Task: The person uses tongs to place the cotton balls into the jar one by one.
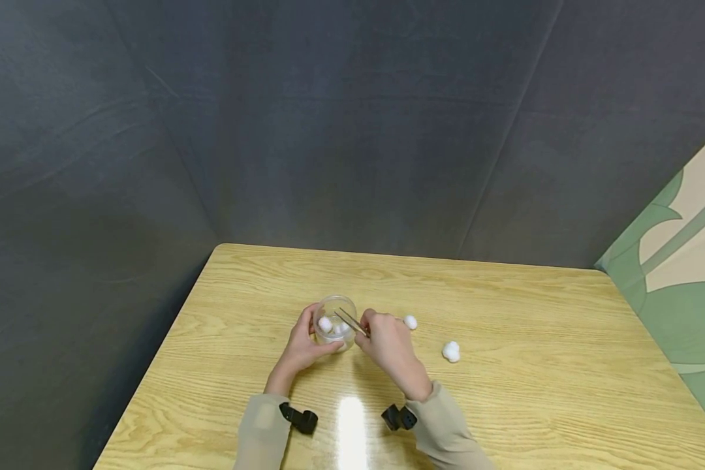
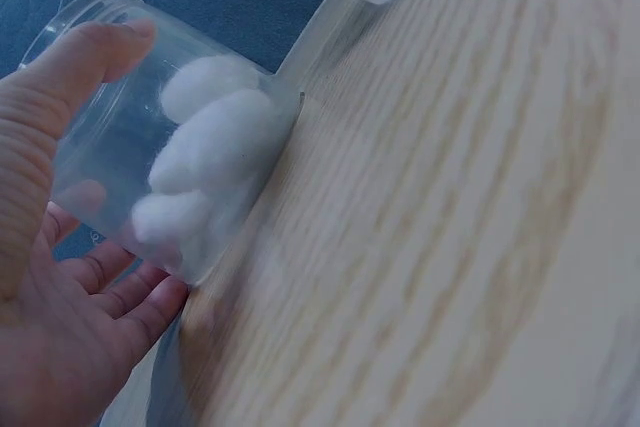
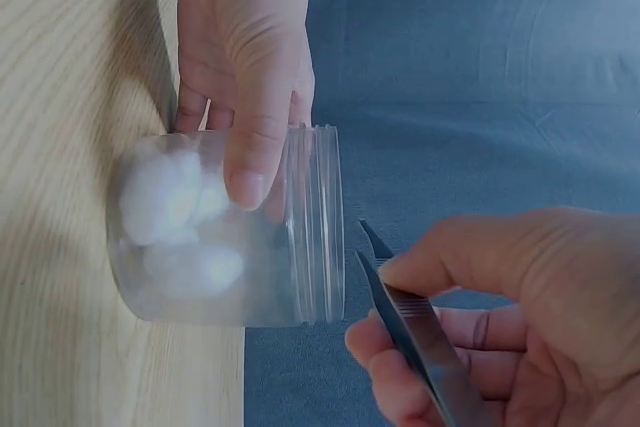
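My left hand (image 1: 298,349) grips a clear plastic jar (image 3: 275,272) round its side, thumb on the near wall and fingers on the far side. The jar stands upright on the table with its threaded mouth uncovered. Several white cotton balls (image 2: 215,142) lie at its bottom. In my right hand (image 1: 390,346) I pinch metal tweezers (image 3: 425,337) between thumb and fingers. Their tips are apart with nothing between them, just outside the jar's mouth in the right wrist view.
Two loose white pieces lie right of my right hand: a cotton ball (image 1: 410,322) and a lumpy cotton clump (image 1: 451,351). The wood-grain table (image 1: 534,391) meets a dark cloth backdrop (image 1: 352,130) at its far edge. A green and beige patterned cloth (image 1: 687,307) hangs at the right.
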Action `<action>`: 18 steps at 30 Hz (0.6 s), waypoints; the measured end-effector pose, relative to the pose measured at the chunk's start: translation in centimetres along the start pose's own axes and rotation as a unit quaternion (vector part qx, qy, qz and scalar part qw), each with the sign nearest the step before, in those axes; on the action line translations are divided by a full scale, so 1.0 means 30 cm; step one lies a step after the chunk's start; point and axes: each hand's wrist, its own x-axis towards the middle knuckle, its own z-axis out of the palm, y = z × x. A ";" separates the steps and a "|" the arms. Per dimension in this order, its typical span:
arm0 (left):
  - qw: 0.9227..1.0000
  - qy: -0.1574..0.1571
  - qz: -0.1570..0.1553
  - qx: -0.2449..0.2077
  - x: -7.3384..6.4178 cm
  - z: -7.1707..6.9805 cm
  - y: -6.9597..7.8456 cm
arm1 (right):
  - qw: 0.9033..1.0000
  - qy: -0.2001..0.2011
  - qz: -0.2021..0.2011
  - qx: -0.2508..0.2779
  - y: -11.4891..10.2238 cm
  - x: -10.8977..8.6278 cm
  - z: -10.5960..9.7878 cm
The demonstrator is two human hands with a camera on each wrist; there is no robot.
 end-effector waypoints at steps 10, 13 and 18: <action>1.000 0.000 -0.003 0.006 -0.001 -0.002 0.001 | 1.000 -0.011 0.017 0.011 0.002 -0.003 -0.004; 1.000 -0.001 -0.001 0.003 -0.003 -0.002 0.005 | 1.000 -0.014 0.022 0.014 0.005 -0.002 -0.006; 1.000 -0.002 0.001 0.001 -0.002 -0.002 0.004 | 1.000 -0.011 0.023 0.018 0.012 -0.005 -0.012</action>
